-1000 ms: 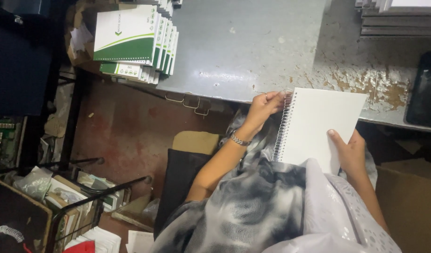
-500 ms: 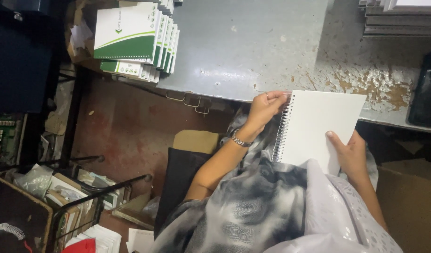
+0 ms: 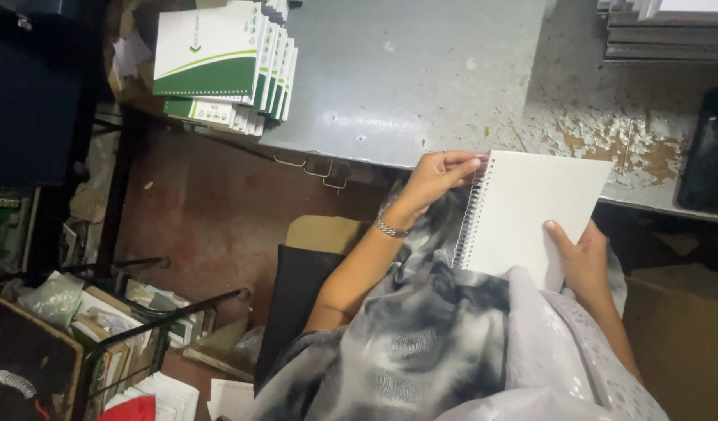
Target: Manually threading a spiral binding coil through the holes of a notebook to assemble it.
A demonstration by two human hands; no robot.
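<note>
In the head view, a white spiral-bound notebook (image 3: 530,214) is held over the lap at the near edge of a worn grey metal table (image 3: 421,86), its top corner overlapping the chipped table edge. The left hand (image 3: 437,178) is curled narrowly at the upper end of the wire spiral (image 3: 469,210), fingertips pinched on the coils, while the right hand (image 3: 581,261) grips the lower right edge of the blank cover, thumb laid flat on top and the fingers tucked behind. The work at the binding is judged to be best done with the notebook kept steady by the right hand and tilted so that the coils face the eye; the fingertips at the spiral are best kept light and close to the wire end, so that the coil is not bent or the punched holes torn, and the sheets should be kept squared against the wire. Well apart, at the far left of the table, a fanned stack of green-and-white notebooks (image 3: 218,66) is seen, and more stacked paper (image 3: 667,23) lies at the top right corner, cut off by the frame. The lower end of the spiral is hidden by the grey patterned garment (image 3: 421,335); the right fingers behind the notebook are not visible; whether the wire end is loose or closed cannot be made out. A dark object (image 3: 706,164) at the right edge is too cropped to identify.
</note>
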